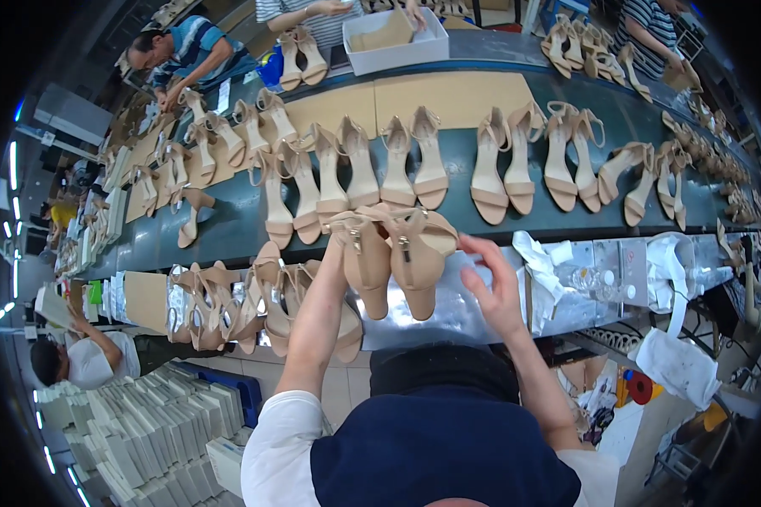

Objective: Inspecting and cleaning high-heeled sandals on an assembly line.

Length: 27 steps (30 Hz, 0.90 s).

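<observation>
A pair of beige heeled sandals (389, 262) is held up before me, side by side, with heels toward me and ankle straps and small buckles showing. My left hand (336, 252) is closed on the pair from the left. Most of its fingers are hidden behind the shoes. My right hand (492, 283) is just right of the pair, thumb and fingers spread, fingertips close to the right sandal's edge. Whether they touch it I cannot tell. Beyond, several matching sandals (431, 160) stand in pairs on the green conveyor belt (228, 221).
More sandals (199, 308) crowd the metal ledge (465, 325) on my left. White paper (541, 266) and clear plastic bottles (596, 283) lie on the right. Across the belt, a worker (199, 55) bends over shoes, near a white box (397, 46). Stacked boxes (144, 422) fill the lower left.
</observation>
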Motion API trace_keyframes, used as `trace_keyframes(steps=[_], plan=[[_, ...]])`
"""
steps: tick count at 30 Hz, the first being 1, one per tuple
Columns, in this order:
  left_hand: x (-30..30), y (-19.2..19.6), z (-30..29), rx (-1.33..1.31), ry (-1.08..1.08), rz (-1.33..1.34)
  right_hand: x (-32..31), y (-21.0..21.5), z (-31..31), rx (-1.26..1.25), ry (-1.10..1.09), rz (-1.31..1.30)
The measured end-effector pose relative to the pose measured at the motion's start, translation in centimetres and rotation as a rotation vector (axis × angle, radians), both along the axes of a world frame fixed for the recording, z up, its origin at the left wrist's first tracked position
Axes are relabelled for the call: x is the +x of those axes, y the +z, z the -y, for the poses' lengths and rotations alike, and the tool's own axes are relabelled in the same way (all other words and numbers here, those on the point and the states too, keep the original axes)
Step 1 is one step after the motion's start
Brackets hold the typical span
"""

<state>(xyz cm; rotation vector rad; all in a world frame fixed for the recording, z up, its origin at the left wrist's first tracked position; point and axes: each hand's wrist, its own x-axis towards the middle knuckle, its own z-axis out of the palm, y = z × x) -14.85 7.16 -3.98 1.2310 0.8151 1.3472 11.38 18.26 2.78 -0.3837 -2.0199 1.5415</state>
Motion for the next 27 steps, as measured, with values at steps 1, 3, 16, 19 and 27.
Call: trace_keyframes(steps=[1,3,16,19,27], plan=[[0.7,-0.3,0.0,0.013,-0.03,-0.009,-0.8,0.0,-0.8,0.003,-0.008,0.015],[1.7,-1.3,-1.4,0.042,-0.076,-0.03,-1.9,-1.0,-2.1,-0.656,0.348,0.172],[4.1,-7.6,-1.6,-0.015,0.046,-0.423,0.4,-6.9,-3.0,-1.147,0.54,-0.042],[4.0,0.2,-1.1,-0.328,-0.408,-0.644,1.6,-7.6,-1.3,-0.922,0.503,0.046],[6.5,7.3,5.1,-0.4,0.697,-0.426,2.7,-3.1,2.2,-0.835,0.313,0.152]])
